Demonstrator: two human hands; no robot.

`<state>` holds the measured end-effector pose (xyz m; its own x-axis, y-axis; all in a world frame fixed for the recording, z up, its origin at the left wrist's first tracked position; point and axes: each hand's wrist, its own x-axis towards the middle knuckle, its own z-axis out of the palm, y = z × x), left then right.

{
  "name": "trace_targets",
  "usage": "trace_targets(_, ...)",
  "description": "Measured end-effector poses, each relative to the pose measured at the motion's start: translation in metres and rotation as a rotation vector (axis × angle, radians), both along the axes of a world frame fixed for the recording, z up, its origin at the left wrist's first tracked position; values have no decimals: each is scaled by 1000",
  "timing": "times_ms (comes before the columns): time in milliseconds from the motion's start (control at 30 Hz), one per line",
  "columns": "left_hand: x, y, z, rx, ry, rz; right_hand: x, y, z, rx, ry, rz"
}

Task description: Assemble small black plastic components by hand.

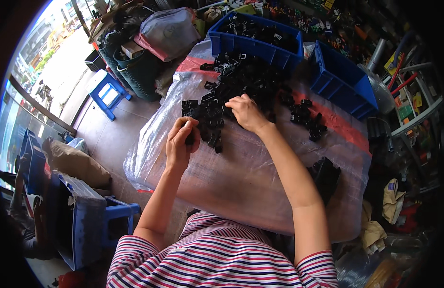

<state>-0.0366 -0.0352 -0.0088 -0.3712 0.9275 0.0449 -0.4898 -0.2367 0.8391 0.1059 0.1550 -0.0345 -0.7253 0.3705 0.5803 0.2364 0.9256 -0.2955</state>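
A heap of small black plastic parts spreads over the far half of a table covered in clear plastic sheeting. At the near left of the heap, my left hand is curled round a black plastic part, mostly covered by the fingers. My right hand reaches into the middle of the heap, its fingertips bent together among the parts. Whatever those fingertips grip is hidden. A loose cluster of the same parts lies right of this hand.
Behind the heap stands a blue crate filled with black parts. Another blue crate sits at the far right. Dark stacked pieces lie beside my right forearm. A blue stool is on the floor at left, near dark green baskets.
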Motion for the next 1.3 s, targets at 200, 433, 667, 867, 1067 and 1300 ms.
trace_targets(200,-16,0,-12,-220,494,-20,27,-31,16,-113,-232,-104)
trace_targets(433,2,21,-28,-317,1488,144,78,-59,54,-611,-303,61)
trace_targets(667,7,21,-15,-171,1541,-87,113,45,23,-77,46,-477)
trace_targets(867,-4,7,-17,-189,1422,-76,68,44,-8,-310,-11,-490)
trace_targets(1067,-5,1,-8,-128,1532,-164,66,41,-8,-463,47,-492)
trace_targets(1300,-3,-2,-13,-14,1424,-74,49,38,-10,-342,-159,-785)
